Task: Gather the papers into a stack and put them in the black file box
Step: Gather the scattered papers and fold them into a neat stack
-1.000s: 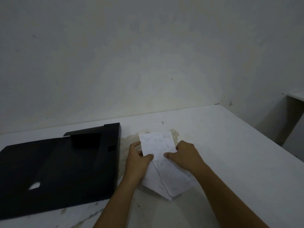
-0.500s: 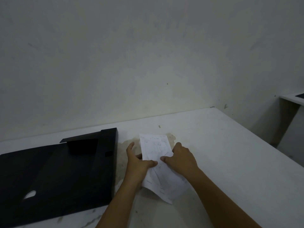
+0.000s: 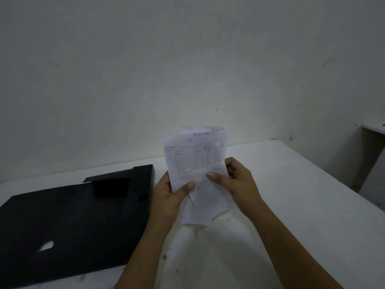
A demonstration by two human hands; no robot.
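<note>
Both forearms are showing bare up to the frame's lower edge, with no sleeves, on the left hand (image 3: 169,198) and right hand (image 3: 235,181); short nails are showing.

The papers (image 3: 195,163) are thin white sheets, matt, creased and crumpled along the lower edges, printed with faint ruled lines and some handwriting. The black file box (image 3: 68,222) looks like stiff board or plastic, I cannot tell which, with a dull, smooth finish that gives almost no shine. The counter (image 3: 291,195) is a smooth white surface, matt, marked with yellowish stains and small dark specks. The wall (image 3: 145,69) behind is painted plaster, flat and slightly blotchy, with a few scuffs.
</note>
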